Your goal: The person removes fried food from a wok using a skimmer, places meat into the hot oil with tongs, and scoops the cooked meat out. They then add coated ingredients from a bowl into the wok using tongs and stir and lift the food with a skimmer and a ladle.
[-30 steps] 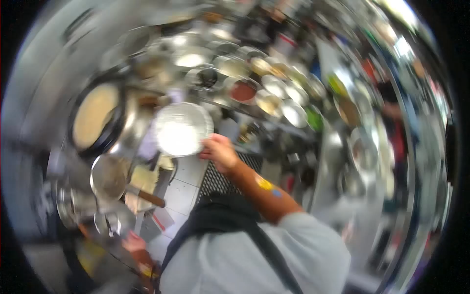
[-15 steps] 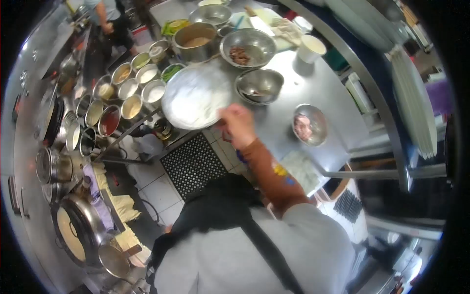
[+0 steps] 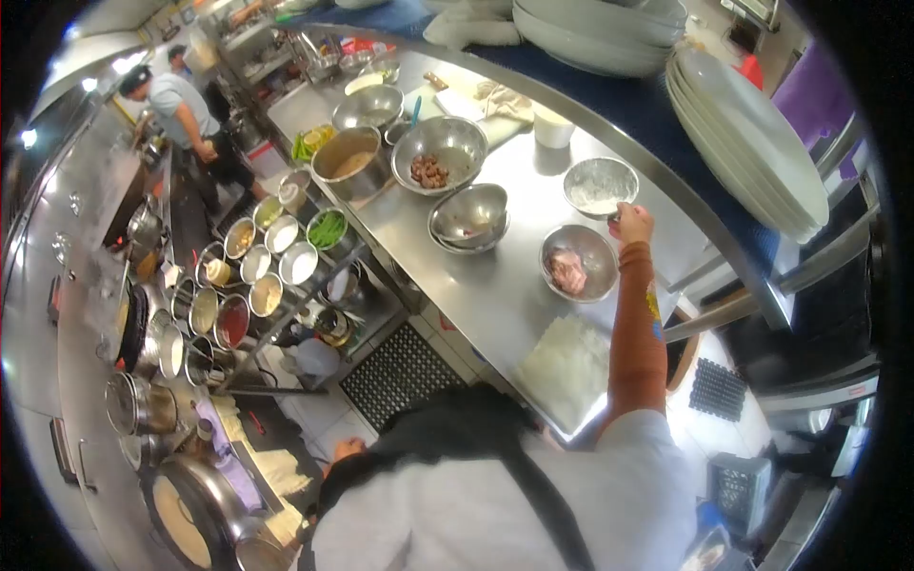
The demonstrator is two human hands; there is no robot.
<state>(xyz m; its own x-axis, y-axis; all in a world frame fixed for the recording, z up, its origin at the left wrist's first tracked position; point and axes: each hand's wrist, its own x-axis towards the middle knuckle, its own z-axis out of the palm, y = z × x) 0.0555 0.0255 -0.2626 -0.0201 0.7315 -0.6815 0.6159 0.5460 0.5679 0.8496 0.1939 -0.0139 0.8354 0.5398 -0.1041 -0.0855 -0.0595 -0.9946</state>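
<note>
My right hand reaches out over the steel table, its fingers closed on the near rim of a metal bowl with white powder in it. Just below that, a second metal bowl holds pieces of pale pink raw meat. My left hand hangs low by my side, partly hidden by the black apron; its fingers are too small and unclear to read.
On the steel table stand a bowl of brown chunks, nested bowls, a pot and a white tub. Several sauce and ingredient containers fill the left. Stacked plates overhang the right. Another person stands at the stove.
My right hand has carried the bowl of white powder from close in front of me, at the table's left edge, across to its far right side. My view has turned, bringing the other person into sight.
</note>
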